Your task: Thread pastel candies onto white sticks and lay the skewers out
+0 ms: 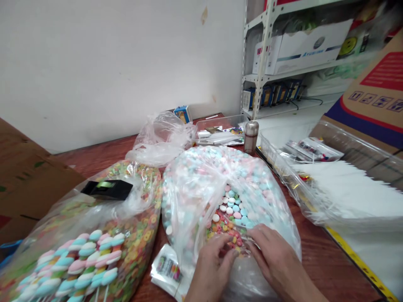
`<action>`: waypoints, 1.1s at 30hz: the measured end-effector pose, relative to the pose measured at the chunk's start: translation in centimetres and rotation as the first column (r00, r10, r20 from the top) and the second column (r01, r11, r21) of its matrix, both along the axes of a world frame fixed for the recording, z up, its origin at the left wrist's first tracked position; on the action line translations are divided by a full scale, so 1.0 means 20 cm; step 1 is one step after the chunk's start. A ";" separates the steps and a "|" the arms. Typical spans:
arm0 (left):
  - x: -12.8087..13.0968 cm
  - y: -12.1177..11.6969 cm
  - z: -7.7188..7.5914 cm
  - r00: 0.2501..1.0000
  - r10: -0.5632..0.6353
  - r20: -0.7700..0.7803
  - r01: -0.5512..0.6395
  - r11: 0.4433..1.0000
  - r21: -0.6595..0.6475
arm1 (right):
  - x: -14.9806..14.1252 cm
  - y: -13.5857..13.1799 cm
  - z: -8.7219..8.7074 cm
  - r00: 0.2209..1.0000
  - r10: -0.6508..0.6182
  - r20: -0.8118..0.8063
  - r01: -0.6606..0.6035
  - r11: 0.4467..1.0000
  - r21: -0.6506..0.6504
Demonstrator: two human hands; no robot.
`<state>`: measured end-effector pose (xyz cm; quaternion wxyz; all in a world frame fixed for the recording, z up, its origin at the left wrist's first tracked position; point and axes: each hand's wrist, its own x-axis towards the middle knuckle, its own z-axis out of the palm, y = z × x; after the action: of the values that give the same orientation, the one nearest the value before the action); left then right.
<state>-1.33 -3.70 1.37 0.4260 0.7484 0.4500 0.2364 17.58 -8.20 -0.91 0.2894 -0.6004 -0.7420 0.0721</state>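
At six o'clock the left hand point(211, 268) curls its fingertips into the mouth of a clear plastic bag point(195, 184) (whether they pinch anything, I cannot tell), while the right hand point(277, 256) lies spread on the film just beside it. The bag, at twelve o'clock from the hands, holds pastel round candies point(231, 207) — soft-sided, weighty, slippery inside, likely safest gathered at its neck. A second bag point(141, 218) slumps at nine o'clock.
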 end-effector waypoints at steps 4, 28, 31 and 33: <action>0.08 -0.01 -0.02 0.986 0.029 0.164 -0.003 0.988 -0.156 | 0.00 0.00 0.07 0.969 0.054 -0.241 -0.042 0.998 0.053; 0.06 0.03 0.04 0.957 0.031 0.287 -0.047 0.998 0.047 | -0.09 0.05 0.06 0.948 0.124 -0.293 -0.105 0.991 0.080; 0.05 0.03 0.04 0.939 0.121 0.321 -0.120 0.992 -0.023 | -0.09 0.05 0.03 0.956 0.131 -0.261 -0.121 0.991 0.055; 0.03 0.04 0.05 0.913 0.220 0.344 -0.199 0.975 -0.097 | -0.08 0.05 0.00 0.964 0.125 -0.233 -0.124 0.992 0.019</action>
<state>-0.68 -2.85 2.38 0.4941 0.6282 0.4509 0.3975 15.98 -7.22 -0.95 0.3706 -0.5394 -0.7392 0.1588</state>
